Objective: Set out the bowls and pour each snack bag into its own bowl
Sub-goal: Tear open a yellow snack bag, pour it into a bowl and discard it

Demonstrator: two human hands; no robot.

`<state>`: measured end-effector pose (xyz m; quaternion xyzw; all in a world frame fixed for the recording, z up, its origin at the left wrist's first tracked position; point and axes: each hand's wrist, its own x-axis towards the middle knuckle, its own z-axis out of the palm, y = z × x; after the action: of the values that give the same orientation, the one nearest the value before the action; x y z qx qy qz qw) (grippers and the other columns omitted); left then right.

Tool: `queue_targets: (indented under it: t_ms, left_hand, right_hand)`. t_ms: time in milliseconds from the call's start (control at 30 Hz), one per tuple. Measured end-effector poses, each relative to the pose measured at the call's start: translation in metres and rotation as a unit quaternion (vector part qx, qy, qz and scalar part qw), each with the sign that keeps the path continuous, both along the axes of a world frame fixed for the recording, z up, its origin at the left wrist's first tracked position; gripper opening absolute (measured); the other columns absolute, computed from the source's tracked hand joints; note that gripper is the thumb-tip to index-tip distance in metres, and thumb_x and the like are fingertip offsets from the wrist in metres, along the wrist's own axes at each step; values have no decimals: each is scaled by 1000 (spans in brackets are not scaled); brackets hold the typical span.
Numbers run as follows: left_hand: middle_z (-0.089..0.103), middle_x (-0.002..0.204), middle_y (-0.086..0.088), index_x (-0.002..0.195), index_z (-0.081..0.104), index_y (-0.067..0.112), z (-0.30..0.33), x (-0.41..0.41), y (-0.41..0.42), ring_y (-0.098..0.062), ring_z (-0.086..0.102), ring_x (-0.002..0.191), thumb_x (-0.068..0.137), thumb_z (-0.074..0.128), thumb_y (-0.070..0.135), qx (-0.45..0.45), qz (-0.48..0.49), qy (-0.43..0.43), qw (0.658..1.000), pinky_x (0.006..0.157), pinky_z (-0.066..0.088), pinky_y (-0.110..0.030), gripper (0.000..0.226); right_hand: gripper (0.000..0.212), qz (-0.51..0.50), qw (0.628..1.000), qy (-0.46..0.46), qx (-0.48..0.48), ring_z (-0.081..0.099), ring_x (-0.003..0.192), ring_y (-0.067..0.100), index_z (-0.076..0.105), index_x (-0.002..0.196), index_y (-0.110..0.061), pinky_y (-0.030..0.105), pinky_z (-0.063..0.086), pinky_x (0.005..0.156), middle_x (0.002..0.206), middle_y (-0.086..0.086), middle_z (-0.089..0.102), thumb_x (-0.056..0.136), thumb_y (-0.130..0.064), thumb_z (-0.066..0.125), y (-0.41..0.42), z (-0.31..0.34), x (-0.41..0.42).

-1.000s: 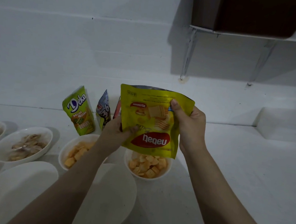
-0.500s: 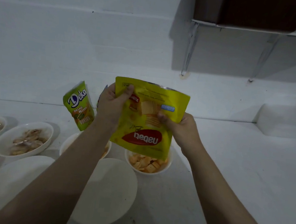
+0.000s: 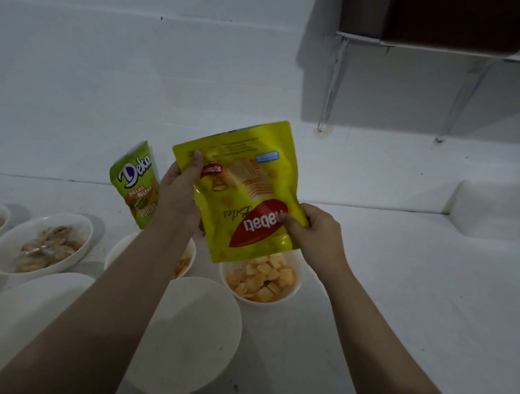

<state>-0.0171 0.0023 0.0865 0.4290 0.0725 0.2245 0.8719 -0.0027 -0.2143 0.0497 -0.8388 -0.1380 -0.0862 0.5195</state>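
Head view: yellow snack bag (image 3: 246,195) hangs upside down between both hands, directly above the small bowl (image 3: 292,291) of orange-yellow snack pieces, which sits on the white counter (image 3: 417,309) a little toward its back edge. The bag's long axis runs tilted, its upper end leaning toward the back wall and the person's right, its lower mouth end just over the bowl's rim on the left side. The left hand (image 3: 180,191) grips the bag's upper left corner, thumb pressed on the front face. The right hand (image 3: 315,234) pinches the bag's right edge lower down, beside the red logo, and sits nearer the bowl. Neither hand is free.

A green Deka bag (image 3: 136,184) stands behind the left wrist, toward the back edge. A second bowl (image 3: 118,251) shows partly under the left forearm. Judging from the filled bowl, this pour looks close to finished; whether pieces remain inside the bag cannot be told.
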Motion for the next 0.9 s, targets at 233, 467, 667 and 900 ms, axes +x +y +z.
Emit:
queue_targets:
  t_ms: [233, 467, 667, 900]
  left_hand:
    - [63, 129, -19, 133, 56, 13, -16, 10, 16, -37, 63, 116, 96, 53, 36, -91, -59, -3, 994, 87, 54, -58, 44]
    - [56, 137, -21, 144, 45, 16, -26, 9, 15, -44, 55, 123, 83, 64, 45, -157, -98, 31, 982, 89, 47, -68, 70]
    - [58, 137, -14, 145, 44, 20, -18, -3, 8, -38, 58, 122, 98, 46, 37, -88, -109, 15, 990, 91, 49, -64, 50]
    - [66, 126, -12, 138, 52, 9, -3, -34, -18, -26, 65, 110, 100, 48, 22, -21, -199, 32, 979, 89, 56, -40, 40]
  right_hand:
    - [26, 65, 892, 340, 292, 70, 81, 14, 68, 101, -19, 34, 54, 88, 84, -1, 75, 89, -41, 69, 5, -2, -13]
    - [23, 94, 897, 298, 313, 72, 94, 23, 64, 117, -17, 39, 59, 87, 103, 9, 76, 98, -29, 58, 9, 5, -43]
    - [12, -63, 956, 113, 263, 72, 73, 29, 68, 103, -15, 37, 61, 69, 69, 9, 69, 97, -10, 58, 13, 19, -70]
    - [21, -159, 927, 33, 337, 73, 73, 27, 66, 116, -12, 31, 59, 59, 86, 19, 74, 99, -8, 54, -6, 33, -136]
